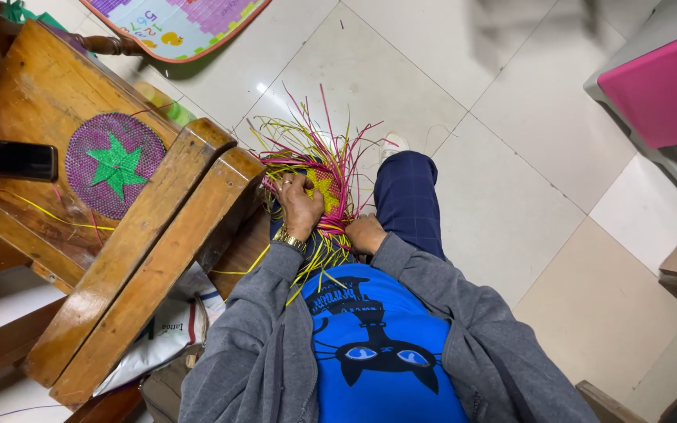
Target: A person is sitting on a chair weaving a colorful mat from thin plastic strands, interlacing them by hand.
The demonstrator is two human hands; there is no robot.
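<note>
- One view only, from a camera worn on the person's head, looking steeply down over the chest and lap.
- It sits close: the grey-sleeved arms fill the bottom edge at 6 o'clock.
- The pale tiled floor (511, 117) spreads from 12 to 3 o'clock; the brown wooden bench (41, 102) lies at 9 to 10 o'clock.
</note>
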